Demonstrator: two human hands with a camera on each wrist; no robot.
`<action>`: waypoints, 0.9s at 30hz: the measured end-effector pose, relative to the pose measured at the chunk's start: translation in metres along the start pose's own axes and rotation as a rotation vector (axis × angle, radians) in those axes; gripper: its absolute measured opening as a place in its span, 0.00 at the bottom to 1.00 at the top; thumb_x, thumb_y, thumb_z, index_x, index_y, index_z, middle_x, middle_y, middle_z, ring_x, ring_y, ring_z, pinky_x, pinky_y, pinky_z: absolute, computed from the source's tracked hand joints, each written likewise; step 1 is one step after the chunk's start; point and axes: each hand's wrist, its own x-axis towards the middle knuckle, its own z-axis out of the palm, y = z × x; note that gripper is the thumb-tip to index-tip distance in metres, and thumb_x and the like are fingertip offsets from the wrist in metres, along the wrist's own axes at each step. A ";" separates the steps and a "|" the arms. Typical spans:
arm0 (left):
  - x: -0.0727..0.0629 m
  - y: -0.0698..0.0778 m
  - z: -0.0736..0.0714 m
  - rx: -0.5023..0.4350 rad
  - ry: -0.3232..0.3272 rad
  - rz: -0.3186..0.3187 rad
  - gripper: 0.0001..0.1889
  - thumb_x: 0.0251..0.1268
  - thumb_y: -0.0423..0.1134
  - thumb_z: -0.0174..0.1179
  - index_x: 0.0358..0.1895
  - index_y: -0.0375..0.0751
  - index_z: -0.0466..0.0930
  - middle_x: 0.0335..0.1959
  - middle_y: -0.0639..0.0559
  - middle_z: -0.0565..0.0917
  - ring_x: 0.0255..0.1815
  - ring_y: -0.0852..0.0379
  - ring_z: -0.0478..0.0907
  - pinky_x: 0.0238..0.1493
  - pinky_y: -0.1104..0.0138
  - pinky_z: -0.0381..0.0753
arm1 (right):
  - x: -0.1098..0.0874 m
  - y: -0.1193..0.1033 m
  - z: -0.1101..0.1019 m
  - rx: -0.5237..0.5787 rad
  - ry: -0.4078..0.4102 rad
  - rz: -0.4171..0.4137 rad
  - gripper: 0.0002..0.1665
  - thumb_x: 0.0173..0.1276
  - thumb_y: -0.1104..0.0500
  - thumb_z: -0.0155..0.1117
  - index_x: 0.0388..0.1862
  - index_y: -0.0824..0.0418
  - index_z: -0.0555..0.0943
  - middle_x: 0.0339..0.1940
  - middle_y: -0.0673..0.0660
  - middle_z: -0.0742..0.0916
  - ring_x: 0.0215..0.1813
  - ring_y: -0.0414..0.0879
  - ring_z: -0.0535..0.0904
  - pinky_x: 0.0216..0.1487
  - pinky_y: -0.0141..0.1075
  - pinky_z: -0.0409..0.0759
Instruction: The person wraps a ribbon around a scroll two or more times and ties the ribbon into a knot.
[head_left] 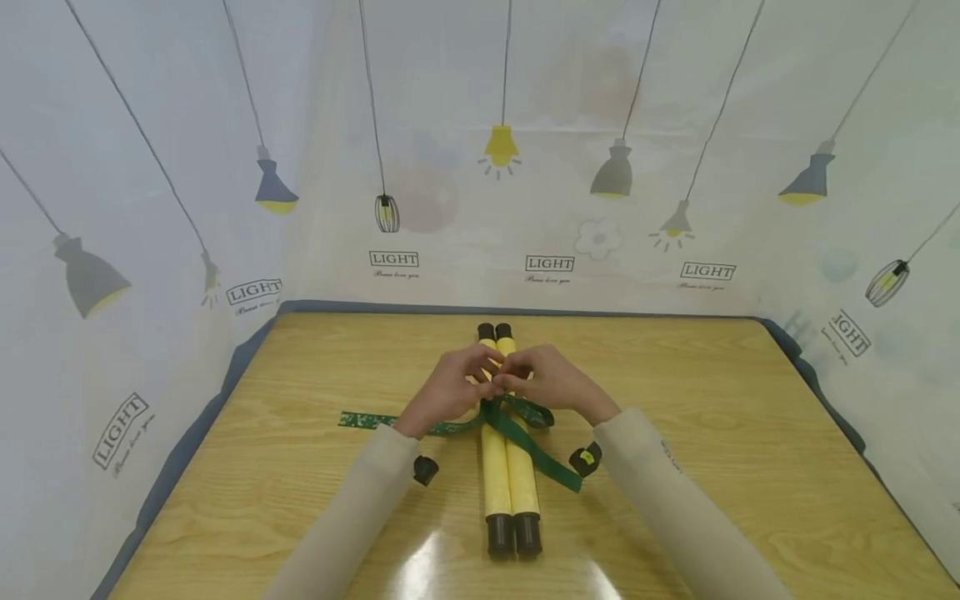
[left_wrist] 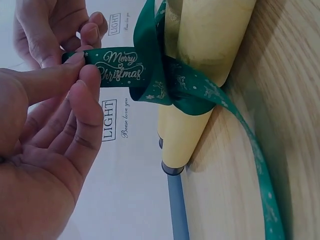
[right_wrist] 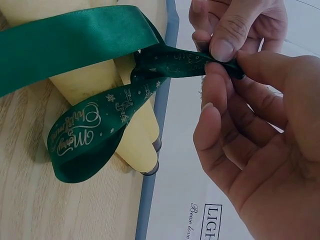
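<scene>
Two yellow tubes (head_left: 497,467) with black end caps lie side by side on the table, pointing away from me. A green ribbon (head_left: 536,454) printed with "Merry Christmas" is wrapped about their middle, with one loop to the right and loose tails at either side. Above the tubes, my left hand (head_left: 450,387) pinches a raised part of the ribbon (left_wrist: 117,67) between thumb and forefinger. Fingertips nearly meeting it, my right hand (head_left: 551,379) pinches the same raised stretch, seen twisted in the right wrist view (right_wrist: 182,62). Fingers partly hide the knot in the head view.
A small black object (head_left: 425,470) lies beside the left sleeve, and another black one with a yellow-green mark (head_left: 586,458) beside the right sleeve. The wooden table (head_left: 712,483) ends at a white printed curtain (head_left: 465,208) at the back and sides.
</scene>
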 end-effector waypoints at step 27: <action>-0.004 -0.011 -0.008 -0.076 0.049 -0.080 0.02 0.73 0.38 0.64 0.42 0.46 0.85 0.35 0.50 0.88 0.34 0.50 0.85 0.30 0.63 0.84 | -0.049 0.015 0.040 -0.042 -0.043 0.121 0.10 0.69 0.52 0.72 0.30 0.52 0.82 0.23 0.45 0.79 0.25 0.37 0.71 0.29 0.31 0.72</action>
